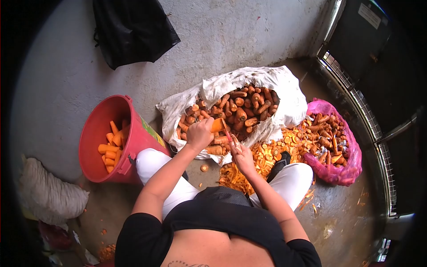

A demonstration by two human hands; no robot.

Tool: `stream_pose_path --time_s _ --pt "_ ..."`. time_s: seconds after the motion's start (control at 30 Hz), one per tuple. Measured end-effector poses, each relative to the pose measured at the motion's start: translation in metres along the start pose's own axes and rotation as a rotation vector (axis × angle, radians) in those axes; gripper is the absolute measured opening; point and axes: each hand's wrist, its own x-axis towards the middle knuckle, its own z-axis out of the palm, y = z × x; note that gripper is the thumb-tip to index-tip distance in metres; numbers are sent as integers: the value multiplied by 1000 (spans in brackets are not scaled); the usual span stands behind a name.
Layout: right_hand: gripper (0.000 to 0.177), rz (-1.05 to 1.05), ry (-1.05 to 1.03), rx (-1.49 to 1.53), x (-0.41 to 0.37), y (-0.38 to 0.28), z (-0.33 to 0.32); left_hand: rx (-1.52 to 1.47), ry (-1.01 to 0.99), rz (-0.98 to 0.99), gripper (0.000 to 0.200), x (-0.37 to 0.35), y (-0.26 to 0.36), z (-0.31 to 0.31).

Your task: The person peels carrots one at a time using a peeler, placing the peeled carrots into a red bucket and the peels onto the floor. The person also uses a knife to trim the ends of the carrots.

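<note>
In my left hand [200, 133] is a peeled orange carrot [218, 125], gripped in closed fingers with its end toward the right. My right hand [241, 156] is closed on a small red-handled tool [229, 135], whose kind I cannot tell. The tool's upper end lies right at the carrot's end. Both hands are over the front of a torn white sack [180, 102] full of unpeeled carrots [240, 115]. Below the right hand spreads a heap of orange peelings and cut carrot ends [262, 162].
A red bucket [95, 164] with peeled carrots [111, 149] leans at my left. On the right sits a pink bag [351, 167] of carrot pieces. A stuffed pale sack [55, 196] lies far left, a black bag [133, 33] hangs on the wall, and a dark gate [369, 66] stands right.
</note>
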Motion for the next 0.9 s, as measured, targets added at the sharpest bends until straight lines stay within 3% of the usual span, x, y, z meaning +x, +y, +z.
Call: stream_pose_path --time_s 0.1,0.2,0.3,0.4,0.5,0.6,0.7,0.8,0.9 --pt "43 -67 6 24 3 14 5 40 118 110 26 1 -2 -1" --pt "43 -64 -8 25 6 20 4 -81 -192 -164 26 1 6 -3" --pt "42 -69 -11 -13 6 18 2 -114 -186 -150 32 2 7 -9" --pt "41 -75 3 -10 8 19 3 -5 -21 -46 36 -2 2 0" --pt "42 -46 0 -3 8 14 1 -226 -96 -313 34 -7 14 7" --pt "44 -71 7 -81 6 14 -2 -45 -122 -176 34 -4 12 2" --pt "44 1 -10 -59 6 14 -3 -112 -202 -211 33 1 15 -7" --pt "43 -92 27 -56 5 19 -2 -59 -226 -179 33 2 15 -12" --pt "40 26 -14 -141 6 13 -6 -68 -158 -167 35 -1 16 -8"
